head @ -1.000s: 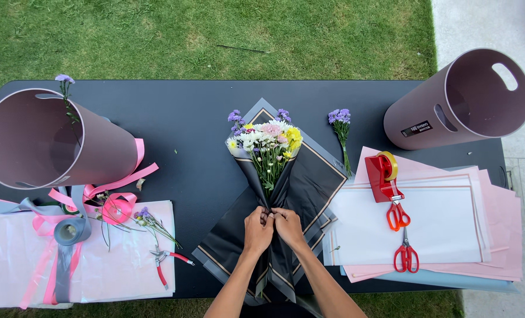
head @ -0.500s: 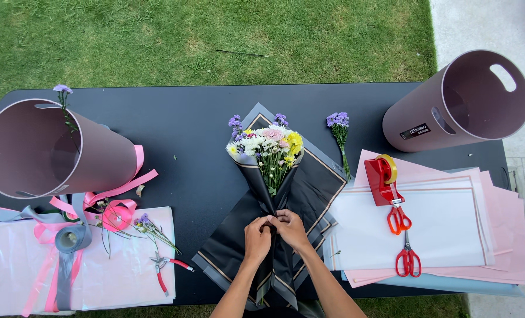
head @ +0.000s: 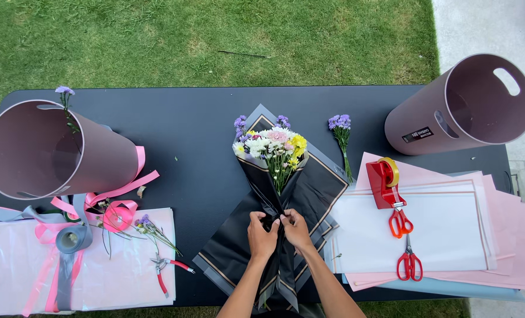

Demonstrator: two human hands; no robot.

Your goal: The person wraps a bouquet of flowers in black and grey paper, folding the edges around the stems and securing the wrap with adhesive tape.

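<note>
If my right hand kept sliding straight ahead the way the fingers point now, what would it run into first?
The right hand pinches the black wrapping paper beside the left hand, fingers pointing up and slightly left. Going straight on, it would probably meet the flower stems first, then the blooms, though depth is hard to judge.

We see a bouquet [head: 274,150] of white, pink, yellow and purple flowers lying at the middle of the dark table, heads pointing away from us, its stems wrapped in black gold-edged paper [head: 309,194] pinched together low down.
</note>
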